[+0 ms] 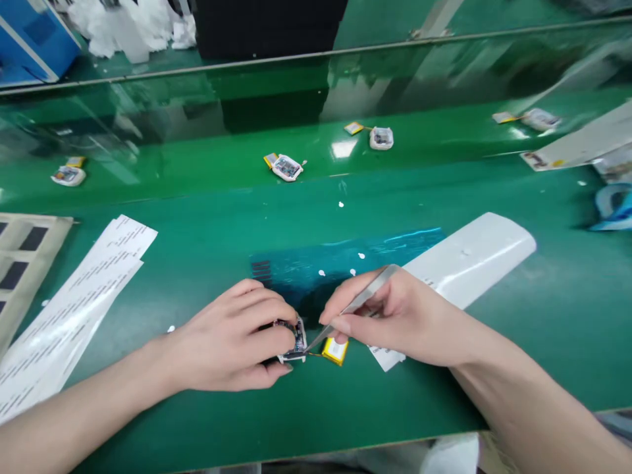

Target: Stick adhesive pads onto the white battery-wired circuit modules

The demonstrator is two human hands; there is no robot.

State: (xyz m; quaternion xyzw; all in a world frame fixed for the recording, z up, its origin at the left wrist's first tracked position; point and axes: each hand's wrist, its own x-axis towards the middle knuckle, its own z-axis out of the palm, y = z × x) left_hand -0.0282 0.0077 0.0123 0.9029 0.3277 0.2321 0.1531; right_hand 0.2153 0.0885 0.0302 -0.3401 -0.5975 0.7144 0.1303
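My left hand (pixel 241 339) is closed round a small white-framed device (pixel 299 337) with an exposed circuit board, which lies on the green table (pixel 237 421). Pinched in my right hand (pixel 375 313) are metal tweezers (pixel 363 297), their tips pointing down at the device's right edge. Wires join the device to a yellow-edged battery (pixel 335 351), lying just right of it beneath my right fingers. My left fingers hide part of the board.
Several similar devices, such as one near the middle (pixel 287 168), sit on a bright green strip (pixel 197 178) behind. White label sheets (pixel 74 309) lie left, a glossy white sheet (pixel 474 257) right, and a blue film (pixel 296 266) beyond my hands.
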